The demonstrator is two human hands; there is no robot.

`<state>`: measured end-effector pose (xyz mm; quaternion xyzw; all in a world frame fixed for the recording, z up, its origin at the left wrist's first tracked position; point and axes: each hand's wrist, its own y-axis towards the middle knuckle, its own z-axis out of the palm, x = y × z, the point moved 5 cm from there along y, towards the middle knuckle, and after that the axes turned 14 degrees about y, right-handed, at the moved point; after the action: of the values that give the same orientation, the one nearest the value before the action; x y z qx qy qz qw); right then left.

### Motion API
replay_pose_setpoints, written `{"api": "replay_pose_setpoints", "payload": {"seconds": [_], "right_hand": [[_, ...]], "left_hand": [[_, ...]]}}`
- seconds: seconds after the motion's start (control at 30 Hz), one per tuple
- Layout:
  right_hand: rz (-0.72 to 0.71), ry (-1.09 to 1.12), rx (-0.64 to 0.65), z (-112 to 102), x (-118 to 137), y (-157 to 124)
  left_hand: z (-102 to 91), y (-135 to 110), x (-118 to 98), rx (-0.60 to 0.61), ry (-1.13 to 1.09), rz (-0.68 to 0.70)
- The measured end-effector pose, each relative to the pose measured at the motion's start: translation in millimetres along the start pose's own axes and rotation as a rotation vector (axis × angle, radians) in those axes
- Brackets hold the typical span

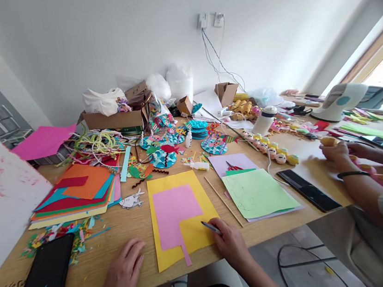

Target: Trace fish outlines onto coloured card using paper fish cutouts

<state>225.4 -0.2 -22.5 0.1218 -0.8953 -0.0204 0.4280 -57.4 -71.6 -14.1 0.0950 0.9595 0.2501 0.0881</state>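
Note:
My right hand (230,240) grips a dark pen (210,227), its tip over the right part of a yellow sheet of paper (178,182). On that sheet lies a cut pink piece of paper (174,206) with a notched corner and a narrow strip at its lower end. My left hand (128,265) rests on the table left of the yellow sheet, fingers stretched out and holding nothing. Beside the sheet on the right is a thin wooden stick (223,201). A white fish cutout (132,200) lies at its left.
Stacked colored paper (88,186) and a black phone (41,283) are on the left. Green sheets (258,193), red-handled scissors (233,166) and another phone (308,189) lie to the right. A glue bottle (199,166) lies behind the sheet. A co-worker's hands (335,151) hold a small cup-like piece.

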Motion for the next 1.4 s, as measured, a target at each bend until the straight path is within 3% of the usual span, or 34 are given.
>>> {"api": "replay_pose_setpoints", "payload": {"seconds": [0.13,0.33,0.97,1.4], "right_hand": [[-0.065,0.008,-0.039,0.3,-0.2,-3.1],[-0.058,0.017,-0.046,-0.3,-1.0,-3.7],[-0.046,0.053,-0.057,-2.4,3.2,-3.4],[-0.047,0.063,-0.057,-1.1,1.3,-2.8]], "left_hand": [[-5.6,-4.5,-9.2,-0.136,0.061,0.043],[-11.5,-4.6,-12.3,-0.2,0.03,0.065],[-8.3,-8.2,-7.1,-0.208,0.0,0.013],[-10.1,-5.7,-8.4,-0.223,0.026,0.049]]}}
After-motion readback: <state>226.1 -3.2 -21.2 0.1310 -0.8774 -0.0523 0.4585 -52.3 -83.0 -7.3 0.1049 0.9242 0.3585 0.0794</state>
